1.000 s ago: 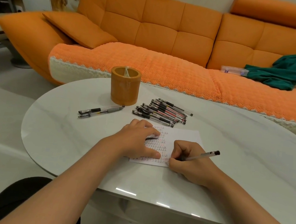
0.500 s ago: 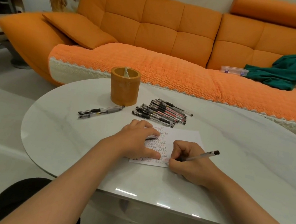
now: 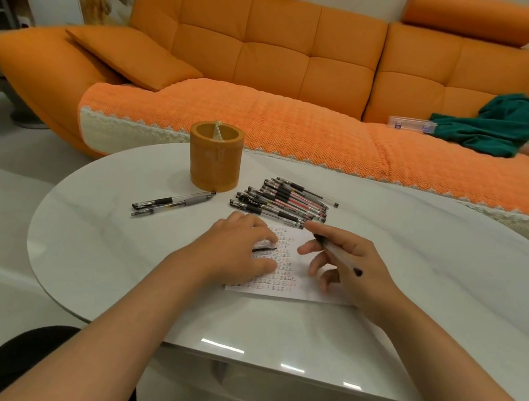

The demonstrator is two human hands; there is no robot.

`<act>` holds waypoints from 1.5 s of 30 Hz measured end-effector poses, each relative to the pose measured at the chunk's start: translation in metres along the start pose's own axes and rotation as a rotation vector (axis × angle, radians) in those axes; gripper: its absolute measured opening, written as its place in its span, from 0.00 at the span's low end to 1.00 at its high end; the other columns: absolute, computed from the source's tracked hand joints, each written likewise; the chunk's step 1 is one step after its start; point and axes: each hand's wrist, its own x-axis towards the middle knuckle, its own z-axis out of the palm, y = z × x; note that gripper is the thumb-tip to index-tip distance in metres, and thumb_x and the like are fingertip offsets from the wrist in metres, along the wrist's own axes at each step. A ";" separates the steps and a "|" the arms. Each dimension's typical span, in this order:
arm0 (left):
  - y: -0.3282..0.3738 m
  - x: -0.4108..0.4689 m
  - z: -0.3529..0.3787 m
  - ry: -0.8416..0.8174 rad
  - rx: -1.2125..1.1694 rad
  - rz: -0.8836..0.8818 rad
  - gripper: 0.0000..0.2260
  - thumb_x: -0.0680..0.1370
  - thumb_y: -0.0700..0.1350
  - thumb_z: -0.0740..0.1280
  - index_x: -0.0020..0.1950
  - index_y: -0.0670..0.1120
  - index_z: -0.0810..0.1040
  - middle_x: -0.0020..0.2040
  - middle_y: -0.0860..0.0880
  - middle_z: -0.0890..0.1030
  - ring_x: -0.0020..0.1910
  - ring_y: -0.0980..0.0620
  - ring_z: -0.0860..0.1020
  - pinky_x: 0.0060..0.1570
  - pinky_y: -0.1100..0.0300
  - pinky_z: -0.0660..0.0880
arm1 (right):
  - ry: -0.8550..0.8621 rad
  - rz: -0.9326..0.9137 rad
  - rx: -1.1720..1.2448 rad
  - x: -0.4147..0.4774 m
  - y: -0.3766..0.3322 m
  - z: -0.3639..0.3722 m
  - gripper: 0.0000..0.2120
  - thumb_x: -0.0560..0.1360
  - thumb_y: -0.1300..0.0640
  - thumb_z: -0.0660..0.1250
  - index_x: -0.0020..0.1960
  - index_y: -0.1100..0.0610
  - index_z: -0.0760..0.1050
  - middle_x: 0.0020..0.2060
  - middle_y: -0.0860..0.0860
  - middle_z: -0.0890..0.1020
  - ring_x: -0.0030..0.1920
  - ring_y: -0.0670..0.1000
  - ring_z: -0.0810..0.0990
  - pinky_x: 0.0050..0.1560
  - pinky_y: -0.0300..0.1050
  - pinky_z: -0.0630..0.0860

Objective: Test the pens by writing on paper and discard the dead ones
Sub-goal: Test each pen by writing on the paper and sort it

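Orange sofa [image 3: 277, 63] runs right behind the round white surface [image 3: 414, 293]. The paper [image 3: 284, 285] sits near its front edge, with lots of room out to the right. Paper's covered in rows of tiny test marks. Cup [image 3: 214, 161] and pen pile [image 3: 285, 200] sit just past it. Left grip [image 3: 238, 248] rests on the paper with a cap [image 3: 264, 246] under its fingers, can't tell if it's held. Right grip [image 3: 349, 266] pinches a pen [image 3: 337, 255] over the paper's right side.
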 end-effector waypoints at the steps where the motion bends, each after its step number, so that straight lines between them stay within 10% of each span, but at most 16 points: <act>1: 0.000 0.000 -0.001 0.031 0.007 0.002 0.21 0.78 0.61 0.65 0.71 0.61 0.71 0.74 0.57 0.66 0.73 0.53 0.59 0.72 0.51 0.59 | 0.010 0.031 0.068 0.001 -0.002 -0.001 0.18 0.84 0.67 0.54 0.64 0.57 0.79 0.48 0.59 0.85 0.37 0.55 0.81 0.31 0.48 0.77; 6: 0.001 0.000 -0.006 0.107 0.071 -0.014 0.14 0.78 0.56 0.68 0.63 0.59 0.77 0.70 0.56 0.71 0.70 0.53 0.64 0.70 0.52 0.61 | 0.023 0.051 0.234 0.007 -0.011 -0.005 0.17 0.82 0.70 0.52 0.58 0.61 0.78 0.44 0.59 0.78 0.30 0.56 0.78 0.28 0.47 0.76; 16: 0.001 -0.002 -0.010 0.142 0.058 -0.106 0.07 0.78 0.54 0.69 0.55 0.58 0.78 0.61 0.55 0.76 0.64 0.53 0.69 0.65 0.54 0.66 | 0.142 -0.162 -0.844 0.008 0.002 -0.006 0.11 0.76 0.54 0.72 0.47 0.36 0.80 0.45 0.35 0.81 0.42 0.39 0.77 0.42 0.38 0.73; 22: 0.009 -0.005 -0.012 0.209 -0.154 -0.061 0.05 0.77 0.52 0.71 0.51 0.60 0.79 0.47 0.62 0.80 0.47 0.60 0.77 0.52 0.56 0.78 | 0.148 -0.290 -0.875 0.011 0.004 -0.004 0.09 0.77 0.54 0.71 0.51 0.39 0.82 0.47 0.37 0.78 0.43 0.40 0.75 0.44 0.41 0.74; 38: 0.026 -0.006 0.001 0.216 -0.586 0.052 0.04 0.74 0.51 0.75 0.45 0.55 0.82 0.39 0.57 0.84 0.41 0.59 0.81 0.42 0.60 0.79 | -0.062 -0.299 -0.983 0.004 0.003 0.007 0.06 0.76 0.49 0.61 0.45 0.45 0.76 0.35 0.43 0.78 0.38 0.43 0.75 0.36 0.41 0.66; 45: 0.019 0.000 0.008 0.177 -0.244 0.069 0.09 0.81 0.54 0.63 0.56 0.57 0.81 0.56 0.60 0.79 0.60 0.59 0.73 0.60 0.56 0.73 | 0.031 -0.210 -1.225 0.008 0.011 0.011 0.31 0.71 0.28 0.54 0.27 0.54 0.62 0.22 0.50 0.65 0.25 0.49 0.62 0.29 0.47 0.60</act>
